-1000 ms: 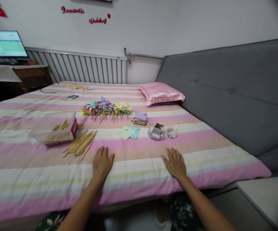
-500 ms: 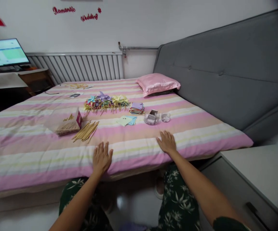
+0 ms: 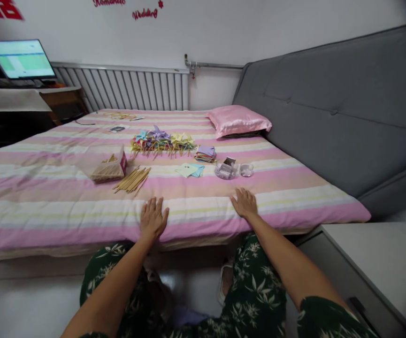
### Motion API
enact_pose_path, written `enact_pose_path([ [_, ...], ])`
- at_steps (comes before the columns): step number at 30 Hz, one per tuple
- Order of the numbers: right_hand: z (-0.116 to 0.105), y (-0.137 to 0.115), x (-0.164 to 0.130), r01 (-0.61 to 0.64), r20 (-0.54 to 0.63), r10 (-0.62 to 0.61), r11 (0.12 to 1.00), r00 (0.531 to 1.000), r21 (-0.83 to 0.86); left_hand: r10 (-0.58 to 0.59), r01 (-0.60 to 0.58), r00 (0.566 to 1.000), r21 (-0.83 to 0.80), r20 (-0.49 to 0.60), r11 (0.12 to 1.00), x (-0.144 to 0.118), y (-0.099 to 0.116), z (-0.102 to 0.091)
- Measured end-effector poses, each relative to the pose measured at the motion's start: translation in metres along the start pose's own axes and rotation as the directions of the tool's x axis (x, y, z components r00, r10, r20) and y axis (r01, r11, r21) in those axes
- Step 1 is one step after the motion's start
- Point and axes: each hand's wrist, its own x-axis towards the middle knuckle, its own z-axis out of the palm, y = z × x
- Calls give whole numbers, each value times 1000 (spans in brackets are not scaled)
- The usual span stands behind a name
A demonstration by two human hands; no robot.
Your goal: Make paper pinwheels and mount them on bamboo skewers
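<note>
On the near edge of the striped bedspread, head view: left hand lies flat, palm down, fingers spread and released, grasping nothing. Right hand same, flat on the bedspread, fingers loose, empty. Both sit on the front edge of the bed, well apart from each other.

Beyond the left hand: loose bundle of wooden sticks, and left of it a stick box. Beyond the right hand: clear dish with a small clear cup just beside it. Between these, pastel paper squares; farther back a paper stack and a row of finished paper pinwheels. Pink pillow at the grey headboard.

Change vs a second ago: hands were farther up the bedspread, close to the sticks and dish; now they are back at the very edge, craft supplies farther from them. Camera sits lower and farther back, floral trousers and floor now showing. Reads as the person pulling away from the bed; supplies untouched, same layout.
</note>
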Motion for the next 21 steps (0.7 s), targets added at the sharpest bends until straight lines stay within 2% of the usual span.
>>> enact_pose_path([
  [5,1,5,21,-46,211,46,999,976,-3,-34,35,997,-14,72,999,-1,3,-2],
  [10,2,7,25,-64,269,63,998,961,-6,-83,92,971,-29,225,995,4,6,-7],
  [16,3,5,24,-67,262,65,998,963,1,-138,145,897,17,420,989,20,2,-1],
  [21,4,4,26,-77,258,69,997,964,20,-182,187,785,54,593,981,40,-3,0],
])
